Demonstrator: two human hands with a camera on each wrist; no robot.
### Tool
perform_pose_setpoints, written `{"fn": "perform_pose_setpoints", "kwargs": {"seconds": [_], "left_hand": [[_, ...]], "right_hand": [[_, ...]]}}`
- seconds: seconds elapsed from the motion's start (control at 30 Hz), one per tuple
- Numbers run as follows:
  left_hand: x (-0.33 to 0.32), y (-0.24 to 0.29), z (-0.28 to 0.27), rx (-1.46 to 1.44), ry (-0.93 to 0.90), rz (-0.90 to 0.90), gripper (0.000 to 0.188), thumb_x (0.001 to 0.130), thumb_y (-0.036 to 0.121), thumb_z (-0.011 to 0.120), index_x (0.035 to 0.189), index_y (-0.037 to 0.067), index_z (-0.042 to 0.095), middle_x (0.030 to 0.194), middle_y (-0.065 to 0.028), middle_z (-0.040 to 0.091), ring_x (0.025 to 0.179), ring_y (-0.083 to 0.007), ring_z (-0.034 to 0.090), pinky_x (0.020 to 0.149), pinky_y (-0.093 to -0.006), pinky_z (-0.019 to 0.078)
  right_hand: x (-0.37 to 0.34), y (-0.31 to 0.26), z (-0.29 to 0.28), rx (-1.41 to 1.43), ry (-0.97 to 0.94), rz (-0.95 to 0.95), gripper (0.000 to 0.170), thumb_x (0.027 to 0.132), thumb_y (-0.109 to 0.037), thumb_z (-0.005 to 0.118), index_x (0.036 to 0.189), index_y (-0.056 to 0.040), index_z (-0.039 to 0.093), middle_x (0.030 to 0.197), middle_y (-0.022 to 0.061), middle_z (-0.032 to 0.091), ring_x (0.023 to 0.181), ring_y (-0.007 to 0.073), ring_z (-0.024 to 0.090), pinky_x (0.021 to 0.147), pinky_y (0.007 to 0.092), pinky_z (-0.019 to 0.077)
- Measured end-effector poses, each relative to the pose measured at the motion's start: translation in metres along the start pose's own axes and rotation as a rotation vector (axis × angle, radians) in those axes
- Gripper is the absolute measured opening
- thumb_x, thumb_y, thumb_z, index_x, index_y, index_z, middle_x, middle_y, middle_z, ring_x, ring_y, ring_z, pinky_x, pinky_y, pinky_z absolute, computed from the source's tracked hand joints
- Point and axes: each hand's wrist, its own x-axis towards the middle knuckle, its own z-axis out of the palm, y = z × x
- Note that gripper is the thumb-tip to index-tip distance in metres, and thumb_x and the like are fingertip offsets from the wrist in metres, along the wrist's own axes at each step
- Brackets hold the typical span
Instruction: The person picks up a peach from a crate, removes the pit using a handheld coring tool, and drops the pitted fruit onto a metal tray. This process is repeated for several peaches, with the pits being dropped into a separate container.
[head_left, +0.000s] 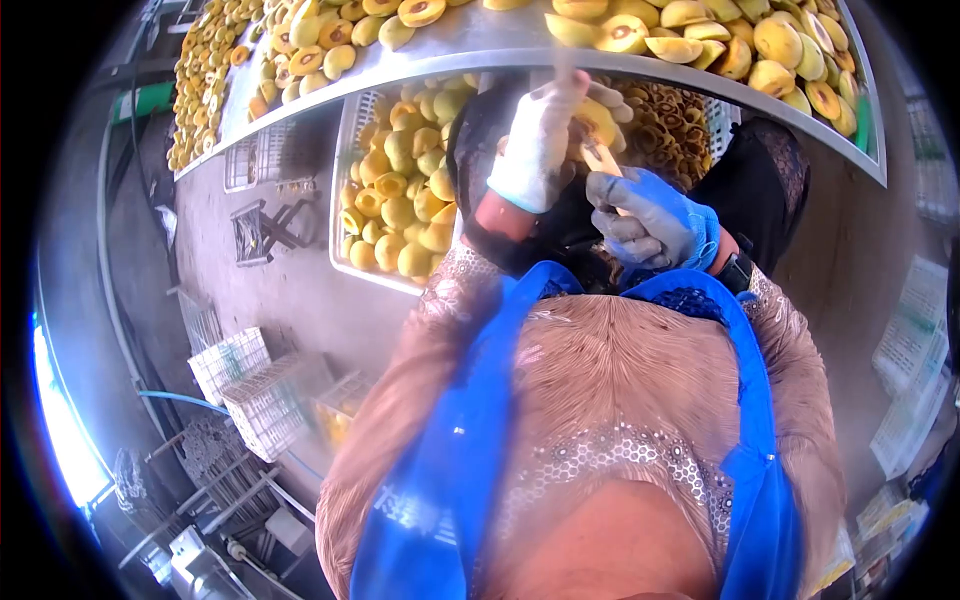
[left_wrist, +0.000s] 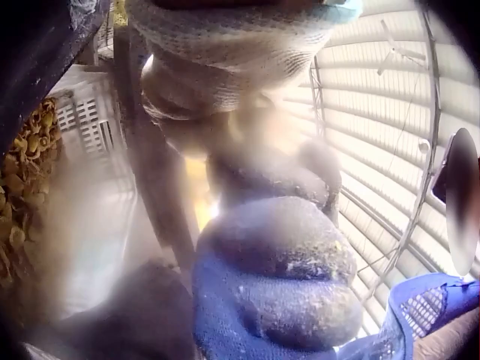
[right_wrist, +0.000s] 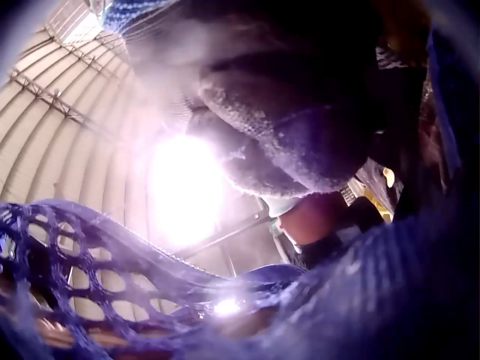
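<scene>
In the head view my left hand, in a white knit glove, holds a yellow peach half out over my lap. My right hand, in a blue glove with grey palm coating, grips a small tool with a pale wooden handle; its far end meets the fruit. From the left wrist, the white glove shows above the curled grey-coated fingers, with the fruit mostly hidden between them. The right wrist view is dark and glary, showing the coated fingers but hiding the tool.
A metal table ahead carries many peach halves. Below it, a white crate holds yellow halves, and another crate behind my hands holds brownish cut pieces. A folding stool and stacked white crates stand at left.
</scene>
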Motion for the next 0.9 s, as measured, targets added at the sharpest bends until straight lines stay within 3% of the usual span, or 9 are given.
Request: {"fn": "perform_pose_setpoints", "kwargs": {"seconds": [0.3,0.43,0.53,0.57,0.63,0.73,0.8,0.83,0.9], "left_hand": [[0.0,0.015,-0.03,0.222,-0.332,0.151,0.044,0.1,0.033,0.048,0.085,-0.003,0.069,0.079,-0.0148,0.071,0.061,-0.0165,0.064,0.056,-0.0254,0.0492],[-0.024,0.005,-0.003,0.044,0.04,0.581,0.04,0.099,0.037,0.048,0.094,-0.001,0.06,0.082,-0.0123,0.069,0.061,-0.021,0.064,0.061,-0.0265,0.0513],[-0.002,-0.002,-0.056,0.698,0.382,0.996,0.042,0.098,0.04,0.051,0.097,-0.001,0.06,0.082,-0.0098,0.066,0.069,-0.0187,0.066,0.066,-0.027,0.0521],[0.004,-0.001,-0.08,0.762,0.479,0.989,0.042,0.098,0.041,0.052,0.098,0.0,0.06,0.082,-0.009,0.066,0.072,-0.0179,0.066,0.068,-0.0271,0.0524],[0.005,0.015,-0.116,0.14,0.569,0.569,0.043,0.098,0.042,0.052,0.098,0.0,0.063,0.078,-0.0048,0.063,0.077,-0.0157,0.066,0.07,-0.0284,0.0523],[0.019,0.034,-0.196,0.208,0.809,0.399,0.041,0.098,0.041,0.053,0.1,0.001,0.062,0.076,-0.0045,0.062,0.077,-0.0182,0.066,0.07,-0.0326,0.0523],[0.055,-0.001,-0.252,0.448,0.855,0.258,0.038,0.099,0.036,0.052,0.107,0.0,0.059,0.077,-0.0095,0.064,0.074,-0.0246,0.065,0.068,-0.0391,0.0514],[0.051,-0.003,-0.246,1.35,0.815,0.375,0.034,0.097,0.03,0.052,0.113,0.0,0.057,0.089,-0.0154,0.067,0.079,-0.0326,0.065,0.072,-0.0429,0.0513],[0.08,-0.057,-0.277,1.737,0.551,0.228,0.044,0.094,0.033,0.051,0.128,0.006,0.052,0.124,-0.0199,0.057,0.114,-0.0436,0.054,0.091,-0.0545,0.0464]], "right_hand": [[0.007,-0.003,0.011,0.119,-0.029,0.161,0.025,0.1,-0.032,0.053,0.086,-0.0141,0.044,0.053,-0.0065,0.034,0.036,0.0026,0.026,0.032,0.0184,0.0192],[0.019,0.006,0.016,0.225,-0.163,0.168,0.034,0.098,-0.043,0.055,0.085,-0.0131,0.044,0.052,-0.0065,0.034,0.036,0.0009,0.022,0.031,0.0167,0.0172],[0.02,0.005,0.024,0.165,-0.106,0.171,0.035,0.097,-0.043,0.058,0.084,-0.0127,0.044,0.053,-0.0057,0.033,0.037,0.001,0.021,0.031,0.0166,0.0175],[0.02,0.006,0.016,0.125,-0.07,0.177,0.035,0.097,-0.043,0.058,0.084,-0.0127,0.044,0.053,-0.0055,0.033,0.037,0.001,0.021,0.031,0.0166,0.0176],[0.02,0.01,-0.004,0.113,0.042,0.199,0.034,0.096,-0.04,0.06,0.086,-0.0126,0.044,0.053,-0.0045,0.031,0.037,0.0021,0.021,0.032,0.0172,0.0184],[0.014,0.015,-0.034,0.153,0.108,0.255,0.033,0.096,-0.04,0.06,0.087,-0.0127,0.044,0.054,-0.0044,0.031,0.037,0.003,0.021,0.031,0.0187,0.0187],[0.016,0.019,-0.04,0.115,0.138,0.262,0.028,0.097,-0.037,0.058,0.089,-0.0131,0.045,0.054,-0.0046,0.03,0.037,0.0038,0.022,0.032,0.02,0.0173],[0.019,0.019,-0.041,0.12,0.137,0.261,0.027,0.098,-0.036,0.057,0.089,-0.0132,0.045,0.054,-0.0047,0.03,0.037,0.0038,0.022,0.032,0.0201,0.017],[0.025,0.014,-0.038,0.116,0.179,0.276,0.02,0.098,-0.03,0.054,0.09,-0.0139,0.046,0.054,-0.005,0.031,0.037,0.0042,0.023,0.032,0.0206,0.0164]]}}
